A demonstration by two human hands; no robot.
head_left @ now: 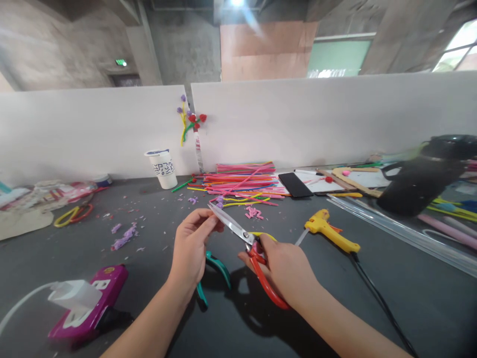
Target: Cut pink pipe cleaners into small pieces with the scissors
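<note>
Holding the red-handled scissors above the bench, mid-scene, with the right hand wrapped around the handles. Pointing the blades at the left hand, gathering thumb and fingertips about the blade tips; hiding the pinch, so cannot tell whether gripping anything there. Calling, by judgement, for short, controlled snips near the tips, with skin behind the cutting edges and the left wrist steady. Noting underneath: teal-handled tool, head hidden. Noting beyond: pink offcuts, coloured pipe cleaners. Listing leftward: purple scraps, magenta power strip, white cup. Listing rightward: yellow glue gun, black flask.
</note>
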